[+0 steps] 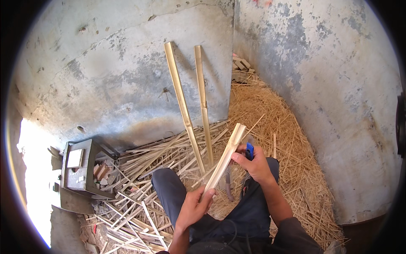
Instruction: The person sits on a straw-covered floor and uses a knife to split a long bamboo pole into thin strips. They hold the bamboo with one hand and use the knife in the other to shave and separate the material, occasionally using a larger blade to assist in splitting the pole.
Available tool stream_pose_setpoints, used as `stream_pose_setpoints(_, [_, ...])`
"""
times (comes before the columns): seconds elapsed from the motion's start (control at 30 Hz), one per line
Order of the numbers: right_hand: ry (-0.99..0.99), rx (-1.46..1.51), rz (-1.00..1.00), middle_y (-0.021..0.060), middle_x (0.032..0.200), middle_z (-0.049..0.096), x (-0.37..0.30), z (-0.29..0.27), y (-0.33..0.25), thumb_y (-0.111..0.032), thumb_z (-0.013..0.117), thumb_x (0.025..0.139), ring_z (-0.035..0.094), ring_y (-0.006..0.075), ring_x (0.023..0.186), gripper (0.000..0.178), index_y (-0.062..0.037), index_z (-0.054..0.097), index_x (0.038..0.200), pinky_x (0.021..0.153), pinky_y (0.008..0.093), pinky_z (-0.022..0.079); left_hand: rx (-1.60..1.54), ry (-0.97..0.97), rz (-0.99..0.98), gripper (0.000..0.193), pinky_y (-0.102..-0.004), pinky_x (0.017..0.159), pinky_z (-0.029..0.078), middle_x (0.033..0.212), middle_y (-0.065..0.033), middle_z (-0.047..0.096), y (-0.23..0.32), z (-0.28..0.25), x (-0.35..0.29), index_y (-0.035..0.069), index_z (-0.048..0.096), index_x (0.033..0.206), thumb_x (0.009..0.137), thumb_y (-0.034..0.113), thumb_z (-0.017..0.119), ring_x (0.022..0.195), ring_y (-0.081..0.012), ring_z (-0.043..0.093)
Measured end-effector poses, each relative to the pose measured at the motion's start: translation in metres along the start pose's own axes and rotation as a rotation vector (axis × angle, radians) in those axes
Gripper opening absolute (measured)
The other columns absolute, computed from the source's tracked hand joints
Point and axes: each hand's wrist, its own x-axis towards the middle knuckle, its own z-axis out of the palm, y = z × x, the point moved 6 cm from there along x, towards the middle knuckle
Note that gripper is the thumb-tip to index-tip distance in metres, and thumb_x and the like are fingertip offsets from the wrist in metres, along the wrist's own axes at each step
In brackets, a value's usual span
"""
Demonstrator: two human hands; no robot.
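Note:
A split length of pale bamboo (225,163) slants up and away in front of my lap, its hollow inner face showing. My left hand (196,206) is closed round its lower end. Higher up, my right hand (253,164) has its thumb against the bamboo's right edge. A small blue-and-dark object (250,151), whose kind I cannot make out, sits in the fingers of that hand. Below the bamboo, between my knees, a dark tool with a curved end (229,186) is partly visible.
Two long split bamboo pieces (179,95) (201,91) lean on the grey wall (118,63). Loose strips (139,220) litter the floor at left, near a wooden stool (80,167) on its side. Shavings (292,182) heap up at right, and bricks (242,64) lie behind.

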Motion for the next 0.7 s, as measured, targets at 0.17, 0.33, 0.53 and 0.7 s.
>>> stream_pose_setpoints(0.17, [0.029,-0.076,-0.089,0.0029,0.095,0.076,-0.004,-0.009,0.011,-0.023,0.077,0.102,0.071,0.0114,0.085,0.026,0.0012,0.075,0.114,0.083,0.0297,0.055,-0.037,0.030,-0.004,0.030,-0.0270,0.054,0.039,0.069,0.0019,0.057,0.000,0.000,-0.002,0.000,0.074,0.113,0.115,0.027,0.059,0.060,-0.0042,0.047])
stream_pose_setpoints(0.33, [0.021,-0.500,-0.487,0.0073,0.093,0.073,-0.027,0.004,-0.011,-0.032,0.077,0.101,0.071,0.0170,0.076,0.033,-0.0048,0.072,0.118,0.068,0.0342,0.055,0.018,0.088,0.035,0.030,-0.0280,0.055,0.039,0.068,0.0014,0.056,0.008,-0.004,-0.005,0.001,0.074,0.113,0.115,0.026,0.059,0.061,-0.0052,0.047])
stream_pose_setpoints(0.53, [0.009,-0.914,-0.732,0.0044,0.082,0.066,-0.047,0.030,-0.007,-0.035,0.085,0.092,0.069,0.0234,0.065,0.031,-0.0093,0.076,0.107,0.058,0.0364,0.054,0.078,0.134,0.082,0.028,-0.0312,0.057,0.043,0.067,-0.0038,0.059,0.021,0.001,-0.002,0.001,0.073,0.112,0.114,0.026,0.060,0.060,-0.0096,0.052])
stream_pose_setpoints(0.7, [0.012,-0.964,-0.761,0.0027,0.079,0.064,-0.051,0.037,-0.010,-0.037,0.085,0.091,0.067,0.0213,0.062,0.031,-0.0111,0.077,0.107,0.056,0.0351,0.052,0.072,0.137,0.145,0.028,-0.0260,0.055,0.038,0.069,0.0023,0.054,0.030,0.006,0.001,0.002,0.071,0.110,0.116,0.025,0.058,0.060,-0.0050,0.046])
